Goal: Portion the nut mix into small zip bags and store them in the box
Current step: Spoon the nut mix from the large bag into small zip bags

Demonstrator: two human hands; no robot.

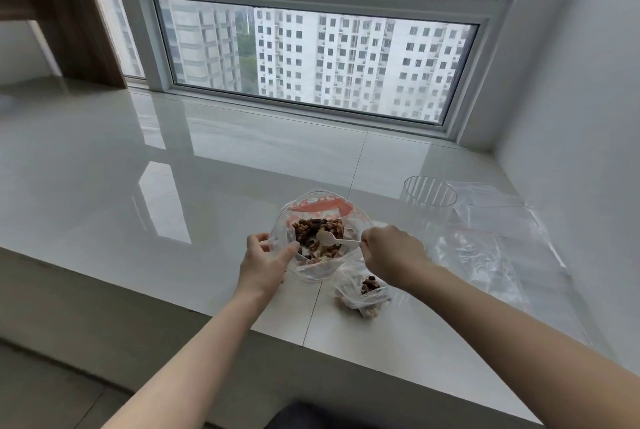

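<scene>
A large clear zip bag (313, 208) with an orange-red strip stands open on the white sill, with brown and tan nut mix (317, 229) inside. My left hand (265, 260) pinches the bag's near-left rim. My right hand (389, 253) grips the handle of a white plastic spoon (334, 239), whose bowl lies over the nuts inside the bag. A small clear zip bag (363, 293) holding a few nuts lies just below my right hand, near the sill's front edge.
A clear ribbed plastic box (429, 191) stands at the right, behind my right hand. Several empty clear zip bags (495, 241) lie flat beside it toward the right wall. A window runs along the back; the glossy sill (138, 186) drops off at the front edge.
</scene>
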